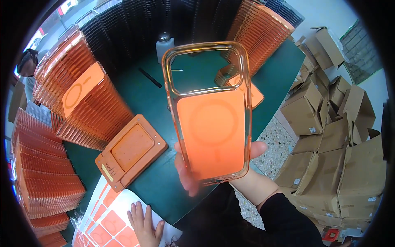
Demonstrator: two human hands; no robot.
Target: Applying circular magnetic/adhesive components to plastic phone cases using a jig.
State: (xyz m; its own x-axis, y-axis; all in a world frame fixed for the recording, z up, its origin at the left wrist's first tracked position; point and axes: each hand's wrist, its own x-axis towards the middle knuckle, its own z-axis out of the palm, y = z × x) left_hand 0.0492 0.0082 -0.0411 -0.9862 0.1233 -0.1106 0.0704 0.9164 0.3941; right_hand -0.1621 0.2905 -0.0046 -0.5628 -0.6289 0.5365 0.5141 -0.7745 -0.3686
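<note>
A clear orange phone case (212, 136) with a solid orange back panel, a faint ring on it and a large camera opening stands upright before me. My right hand (186, 175) grips it from behind and below, fingertips at the left edge and thumb past the right edge; the palm is hidden. My left hand (145, 225) lies with fingers spread on a white sheet of orange stickers (115, 222) at the table's near edge. Above that sheet rests an orange-brown jig block (131, 150) with a recessed, perforated bed and handwriting.
Stacked orange cases (96, 111) crowd the left; another stack (261, 35) stands back right, dark ones (177, 20) behind. A white pump bottle (164, 47), a black pen-like stick (150, 78) and a cotton swab (177, 70) occupy the green table (127, 99). Cardboard boxes (325, 156) fill the right; another person (29, 68) is far left.
</note>
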